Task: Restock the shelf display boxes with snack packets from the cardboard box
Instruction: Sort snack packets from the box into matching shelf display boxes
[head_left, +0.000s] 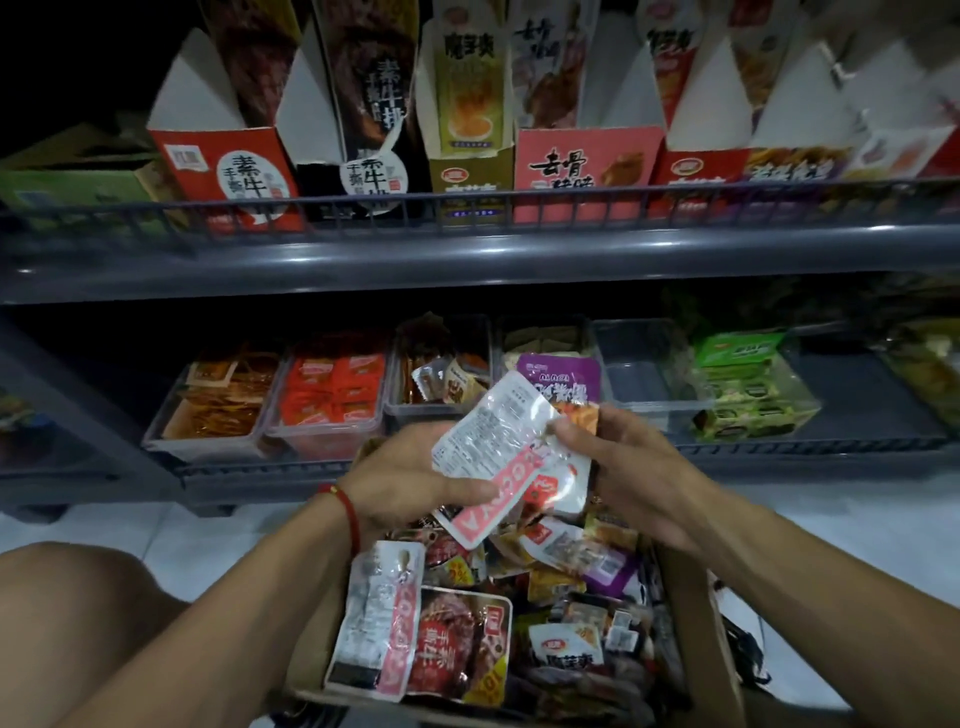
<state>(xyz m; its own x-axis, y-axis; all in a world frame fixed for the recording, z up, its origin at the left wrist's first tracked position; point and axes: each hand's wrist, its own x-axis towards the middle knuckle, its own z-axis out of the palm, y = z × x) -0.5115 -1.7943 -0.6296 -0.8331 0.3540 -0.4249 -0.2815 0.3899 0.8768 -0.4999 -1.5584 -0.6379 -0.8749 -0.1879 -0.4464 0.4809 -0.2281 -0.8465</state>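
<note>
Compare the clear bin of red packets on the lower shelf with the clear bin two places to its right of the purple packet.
The red-packet bin is packed full; the bare bin shows nothing inside. The red-packet bin sits left of the hands, the bare bin to their right. Both are clear plastic bins on the lower shelf.

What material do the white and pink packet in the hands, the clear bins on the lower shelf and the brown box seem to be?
White and pink packet: glossy plastic film, judging by glare and wrinkles. Clear bins: probably rigid transparent plastic, since contents show through the walls. Brown box: matte cardboard, apparently, with a dull flap.
</note>
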